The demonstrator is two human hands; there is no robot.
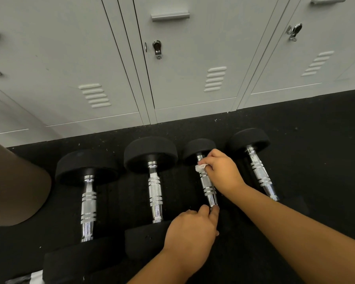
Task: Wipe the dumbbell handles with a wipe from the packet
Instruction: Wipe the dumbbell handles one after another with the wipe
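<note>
Wipe (201, 167) crumpled, white | right hand (223, 171) pinching | handle (208, 186) knurled chrome

Black rubber floor (316, 124): four dumbbells (155, 181) side by side.

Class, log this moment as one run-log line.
right hand: white wipe on third chrome dumbbell handle | left hand: steadying near end | phase: wiping

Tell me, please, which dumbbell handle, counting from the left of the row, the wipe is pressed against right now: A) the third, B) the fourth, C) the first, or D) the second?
A: the right hand presses the white wipe against the far end of the third dumbbell's handle, while the left hand steadies its near end.
</note>
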